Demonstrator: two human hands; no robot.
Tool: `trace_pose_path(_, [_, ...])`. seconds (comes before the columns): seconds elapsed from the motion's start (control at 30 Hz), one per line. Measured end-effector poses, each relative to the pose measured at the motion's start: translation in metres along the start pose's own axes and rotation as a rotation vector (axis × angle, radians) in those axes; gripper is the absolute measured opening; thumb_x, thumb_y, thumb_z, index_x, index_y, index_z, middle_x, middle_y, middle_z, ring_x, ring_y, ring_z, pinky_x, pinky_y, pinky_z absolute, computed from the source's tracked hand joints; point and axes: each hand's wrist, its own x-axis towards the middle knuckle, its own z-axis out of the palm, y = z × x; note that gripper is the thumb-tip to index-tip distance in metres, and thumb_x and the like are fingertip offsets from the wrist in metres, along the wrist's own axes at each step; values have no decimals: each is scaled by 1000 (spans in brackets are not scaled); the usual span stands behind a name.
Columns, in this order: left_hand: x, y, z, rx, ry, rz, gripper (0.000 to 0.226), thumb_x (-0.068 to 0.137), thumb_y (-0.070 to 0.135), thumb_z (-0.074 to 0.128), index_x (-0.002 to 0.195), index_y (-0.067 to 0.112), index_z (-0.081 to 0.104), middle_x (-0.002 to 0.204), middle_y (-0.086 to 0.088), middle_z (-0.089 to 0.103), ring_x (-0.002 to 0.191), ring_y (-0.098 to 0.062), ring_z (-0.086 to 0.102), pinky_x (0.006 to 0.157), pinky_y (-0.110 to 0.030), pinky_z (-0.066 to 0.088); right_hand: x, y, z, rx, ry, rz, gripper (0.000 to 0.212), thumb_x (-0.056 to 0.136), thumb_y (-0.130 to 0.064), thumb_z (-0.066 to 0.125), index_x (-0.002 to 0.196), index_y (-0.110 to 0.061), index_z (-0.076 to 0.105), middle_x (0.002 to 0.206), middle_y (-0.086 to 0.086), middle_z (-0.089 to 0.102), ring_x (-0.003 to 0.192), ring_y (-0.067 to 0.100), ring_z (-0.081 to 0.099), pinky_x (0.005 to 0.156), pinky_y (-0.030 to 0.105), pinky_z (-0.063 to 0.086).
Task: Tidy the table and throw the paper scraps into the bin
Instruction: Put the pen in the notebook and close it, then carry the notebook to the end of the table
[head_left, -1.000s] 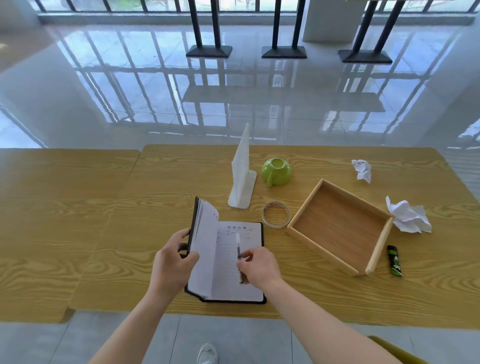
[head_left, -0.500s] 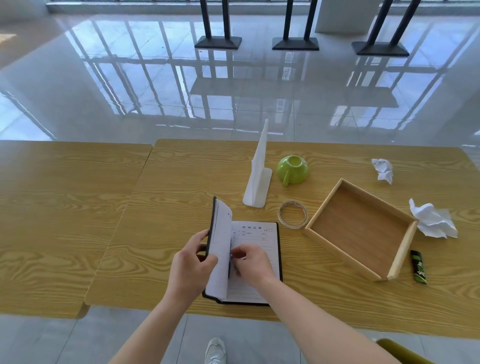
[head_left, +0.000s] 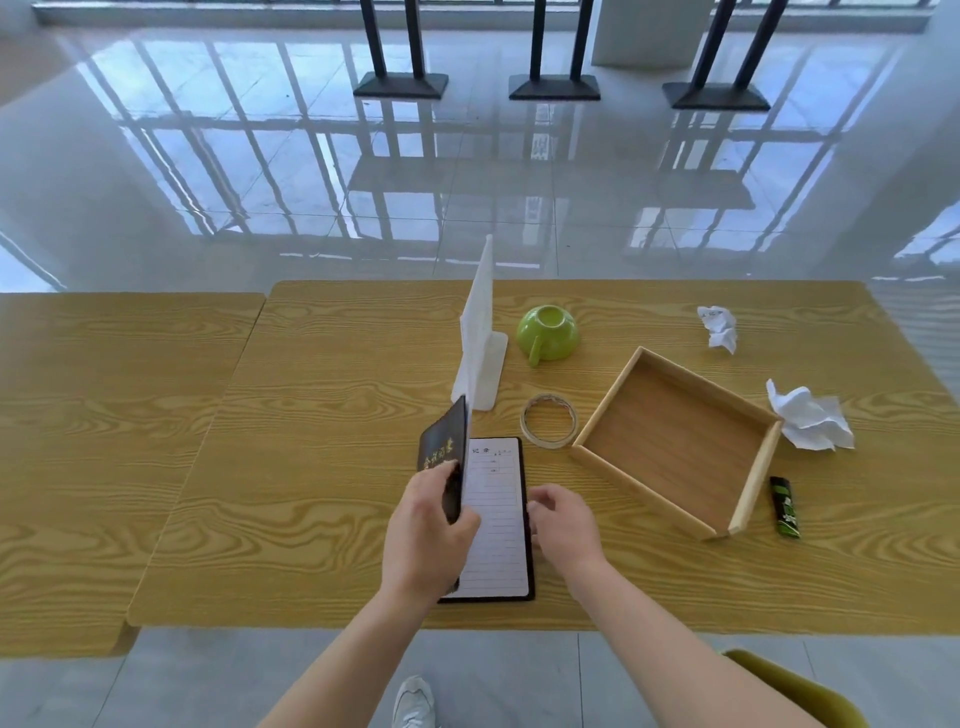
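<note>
A black notebook (head_left: 496, 525) lies near the table's front edge with its lined right page showing. My left hand (head_left: 423, 535) grips its black front cover, which stands tilted over the page. My right hand (head_left: 563, 522) rests at the notebook's right edge, fingers curled; whether it holds anything is hidden. Two crumpled white paper scraps lie on the right side: a small scrap (head_left: 719, 328) far back and a larger scrap (head_left: 808, 423) beside the wooden tray (head_left: 756, 486). No bin is in view.
An upside-down green cup (head_left: 548, 338), a white upright stand (head_left: 478, 332), a tape roll (head_left: 549, 427) and a small black-green lighter (head_left: 785, 506) are on the wooden table (head_left: 311, 467). A second table (head_left: 104, 415) adjoins on the left. A yellow-green chair (head_left: 800, 691) is at bottom right.
My left hand has swung the notebook's cover and pages up and over towards the right page. The white pen seen under my right hand earlier is out of sight. The camera view shifted.
</note>
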Motion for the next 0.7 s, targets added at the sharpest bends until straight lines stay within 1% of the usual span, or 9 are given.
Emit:
trace_pose_path(0.07, [-2, 4, 15, 33, -31, 20, 58, 84, 25, 66, 139, 16, 49, 134, 4, 54, 124, -11, 49, 98, -22, 38, 2, 1, -5, 22, -26, 33, 24, 99, -27, 50, 115, -20, 66, 110, -1, 69, 103, 20, 64, 93, 47, 54])
trace_pose_path(0.17, [-5, 4, 35, 103, -78, 55, 57, 88, 38, 61, 141, 21, 46, 140, 5, 48, 129, -14, 44, 104, -31, 39, 4, 0, -8, 142, -35, 69, 30, 100, -33, 47, 89, -17, 70, 92, 5, 72, 86, 24, 68, 85, 52, 57])
trace_pose_path(0.27, [-8, -5, 52, 255, -180, 54, 51, 94, 57, 42, 141, 38, 44, 153, 6, 36, 145, -17, 23, 116, -49, 23, 6, -1, -10, 205, -39, 95, 49, 98, -49, 47, 86, -6, 68, 88, 8, 70, 83, 26, 66, 85, 50, 57])
trace_pose_path(0.33, [-12, -16, 57, 369, -237, 60, 47, 96, 58, 31, 140, 47, 40, 158, 11, 26, 149, -18, 8, 117, -59, 10, 8, 0, -12, 149, -56, 74, 55, 94, -59, 47, 80, -9, 66, 82, 3, 67, 77, 21, 61, 84, 47, 53])
trace_pose_path(0.43, [-15, -31, 57, 559, -299, 158, 46, 97, 51, 35, 143, 51, 31, 161, 12, 17, 150, -27, -2, 114, -67, 6, 11, -1, -10, -50, -100, 0, 42, 90, -55, 57, 106, -18, 71, 105, -2, 71, 99, 18, 64, 93, 43, 52])
trace_pose_path(0.5, [-12, -37, 55, 576, -340, 198, 48, 96, 46, 44, 142, 51, 32, 162, 12, 16, 150, -30, -2, 113, -67, 8, 12, -5, -7, -232, -78, -52, 45, 88, -44, 65, 123, -15, 64, 120, 0, 66, 110, 19, 60, 92, 32, 48])
trace_pose_path(0.57, [-9, -39, 50, 477, -303, 204, 44, 92, 39, 56, 136, 44, 47, 157, 8, 28, 148, -31, 10, 114, -61, 18, 13, -8, -1, -384, -40, -102, 40, 86, -39, 69, 119, -16, 64, 117, 1, 66, 106, 19, 60, 85, 30, 48])
trace_pose_path(0.63, [-5, -45, 44, 339, -148, 171, 42, 86, 28, 69, 127, 27, 62, 143, -3, 47, 139, -32, 32, 112, -46, 30, 15, -10, 3, -463, -19, -116, 38, 85, -37, 71, 117, -17, 65, 115, 1, 66, 106, 21, 61, 86, 33, 50])
trace_pose_path(0.7, [-3, -53, 38, 274, -29, 39, 50, 83, 25, 73, 131, 17, 59, 132, -7, 50, 128, -28, 42, 107, -36, 36, 16, -10, 6, -499, -1, -105, 40, 85, -35, 72, 120, -16, 64, 117, 2, 65, 108, 22, 61, 89, 35, 51])
